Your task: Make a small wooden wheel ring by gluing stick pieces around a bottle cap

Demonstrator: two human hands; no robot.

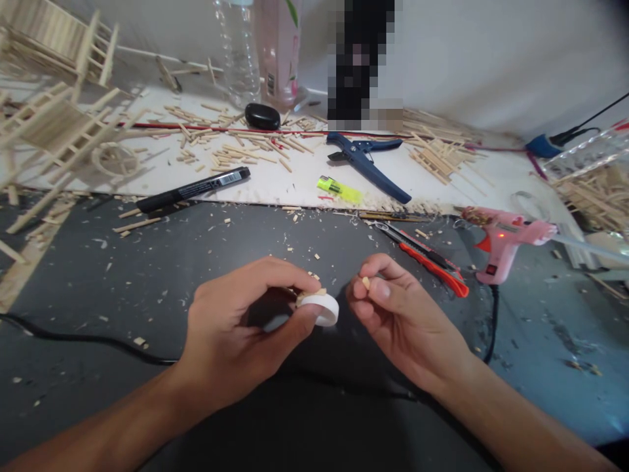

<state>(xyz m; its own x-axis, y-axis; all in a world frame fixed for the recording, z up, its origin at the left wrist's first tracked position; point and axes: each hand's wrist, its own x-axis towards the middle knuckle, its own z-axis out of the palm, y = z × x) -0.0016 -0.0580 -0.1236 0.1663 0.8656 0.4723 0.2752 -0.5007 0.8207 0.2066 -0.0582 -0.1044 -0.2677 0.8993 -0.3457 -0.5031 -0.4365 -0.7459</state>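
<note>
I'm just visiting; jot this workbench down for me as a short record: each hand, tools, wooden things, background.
Left hand: pinches a white ring, tan bits at its upper edge
Right hand: holds a small wood piece between thumb and fingers, apart from the ring
Tools, right side: orange-and-black cutter; pink glue gun, small light lit
Tools, farther back: blue-handled pliers; black marker
Woodwork, left: slatted stick model
Background: two bottles, loose short sticks

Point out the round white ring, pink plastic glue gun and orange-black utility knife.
Round white ring [327, 302], head view: upper band.
Pink plastic glue gun [515, 231], head view: body.
Orange-black utility knife [428, 263], head view: orange handle edge.
</note>
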